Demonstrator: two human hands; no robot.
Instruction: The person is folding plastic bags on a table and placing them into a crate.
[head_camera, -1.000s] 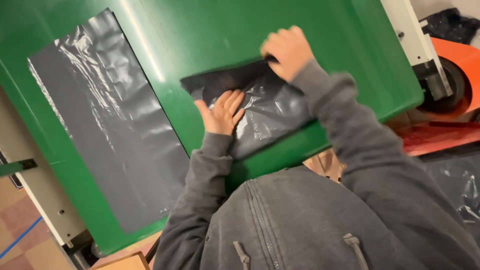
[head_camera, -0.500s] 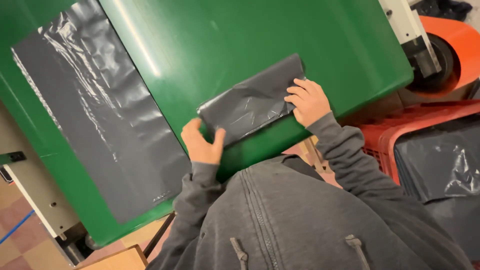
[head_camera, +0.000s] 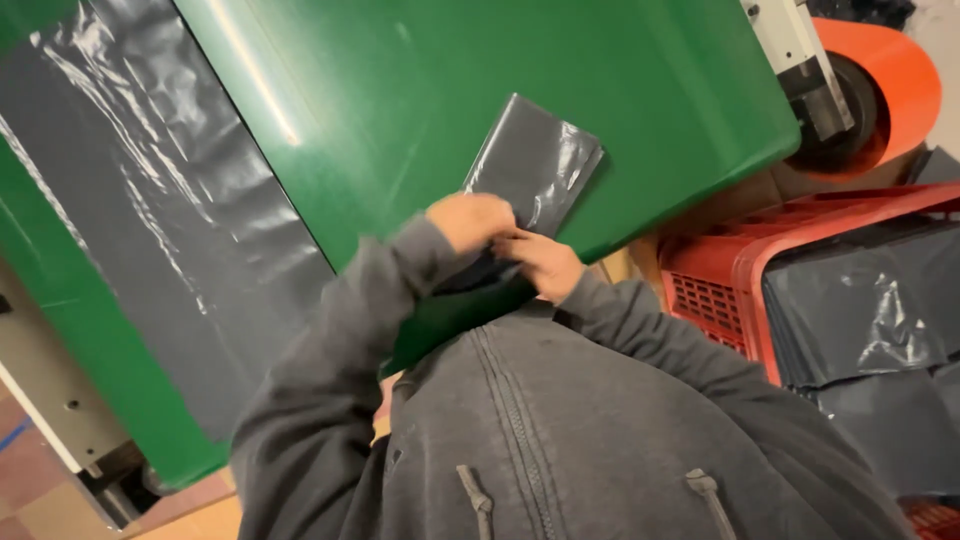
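— What are the hands doing?
— The left hand and right hand meet at the near end of a folded grey plastic bag, both closed on it, fingers pinching its edge.
— Where does the bag lie?
— On the green counter, close to its near edge.
— Anything else there?
— A long flat grey plastic sheet lies further left. Right of the counter stand a red crate lined with grey plastic and an orange roll.

- A green table fills the upper frame, glossy under overhead light.
- A red crate sits right.
- Tiled floor shows lower left.
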